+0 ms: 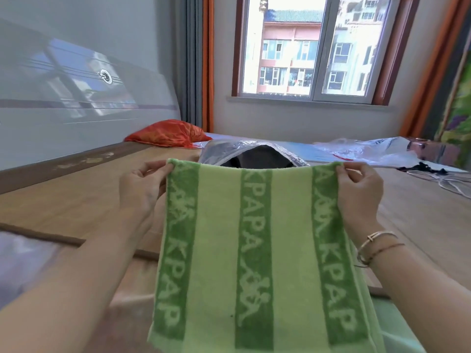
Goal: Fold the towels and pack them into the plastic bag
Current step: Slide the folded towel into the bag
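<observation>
A light green towel (254,250) with three darker green lettered stripes hangs in front of me, stretched flat between both hands. My left hand (142,189) pinches its top left corner. My right hand (356,192) pinches its top right corner; bracelets circle that wrist. Behind the towel's top edge lies a clear plastic bag (244,149) with something dark inside; the towel hides its near part. A second green towel edge (397,327) shows at the lower right.
I face a bed covered with a woven mat (76,194). An orange-red bag (168,135) lies near the headboard (76,103). White plastic bags (369,151), a black item and white cords (448,184) lie at the right. A window is ahead.
</observation>
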